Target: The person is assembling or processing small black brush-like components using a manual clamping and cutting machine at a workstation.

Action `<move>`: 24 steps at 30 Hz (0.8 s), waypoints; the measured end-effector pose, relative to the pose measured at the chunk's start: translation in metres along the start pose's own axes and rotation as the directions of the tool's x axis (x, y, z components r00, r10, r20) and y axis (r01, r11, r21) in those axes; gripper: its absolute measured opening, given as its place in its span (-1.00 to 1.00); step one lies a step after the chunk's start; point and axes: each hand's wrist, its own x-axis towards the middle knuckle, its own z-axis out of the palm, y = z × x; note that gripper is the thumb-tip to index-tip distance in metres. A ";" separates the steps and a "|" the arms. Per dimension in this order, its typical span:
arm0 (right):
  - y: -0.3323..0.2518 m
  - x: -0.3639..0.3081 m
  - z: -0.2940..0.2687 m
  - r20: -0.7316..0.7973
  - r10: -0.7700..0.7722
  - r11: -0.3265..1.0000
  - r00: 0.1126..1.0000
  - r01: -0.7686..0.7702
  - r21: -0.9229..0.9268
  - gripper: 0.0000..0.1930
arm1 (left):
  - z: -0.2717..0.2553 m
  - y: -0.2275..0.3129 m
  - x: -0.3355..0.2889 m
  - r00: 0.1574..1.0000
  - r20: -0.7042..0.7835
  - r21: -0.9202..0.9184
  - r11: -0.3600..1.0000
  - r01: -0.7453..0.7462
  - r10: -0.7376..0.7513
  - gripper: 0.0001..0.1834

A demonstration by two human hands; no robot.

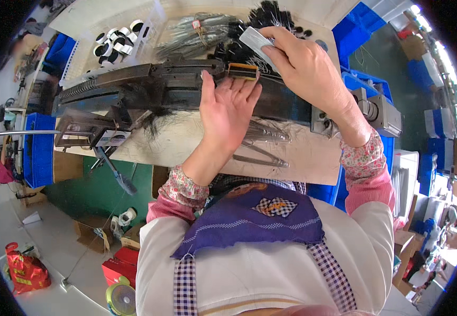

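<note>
My right hand (pixel 307 66) pinches a flat, pale silvery rectangular piece (pixel 256 43) between thumb and fingers, above the far side of the bench. My left hand (pixel 226 110) lies palm up with its fingers stretched out. Its fingertips reach a small block with a yellow edge (pixel 243 70) on a long dark metal machine (pixel 176 87); whether they touch it I cannot tell. Behind the machine lies a heap of black-bristled wire brushes (pixel 270 16). Thin bent wires (pixel 197 34) lie bundled beside the brushes.
A clear plastic basket (pixel 152 31) holds several black and white rolls. Twisted wire loops (pixel 263 152) lie at the bench's (pixel 313 158) near edge. Black bristles (pixel 154 124) are scattered near a metal bracket (pixel 78 129). A grey motor-like unit (pixel 381 113) stands at right, with blue bins (pixel 357 29) beyond.
</note>
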 end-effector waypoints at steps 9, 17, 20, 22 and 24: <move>-0.010 -0.005 0.040 0.261 -0.180 0.910 0.948 0.262 -0.322 -0.66 | 0.013 0.009 0.001 0.998 -0.053 0.064 0.998 -0.023 0.026 -0.39; 0.001 -0.056 0.031 0.244 -0.111 0.983 0.963 0.142 -0.115 -0.75 | -0.004 -0.003 0.007 1.000 -0.024 0.204 0.979 -0.013 0.018 -0.60; 0.012 -0.124 0.039 0.372 -0.052 0.999 0.927 0.053 0.007 -0.75 | -0.012 -0.028 0.004 0.995 -0.085 0.140 0.989 -0.040 0.053 -0.71; 0.019 -0.159 0.063 0.523 0.031 0.998 0.852 -0.057 0.033 -0.77 | -0.021 -0.048 0.005 0.995 -0.088 0.143 0.989 -0.038 0.051 -0.67; 0.021 -0.166 0.084 0.558 0.074 0.997 0.827 -0.078 -0.018 -0.76 | -0.024 -0.062 0.005 0.976 -0.216 0.231 0.969 0.084 -0.033 -0.65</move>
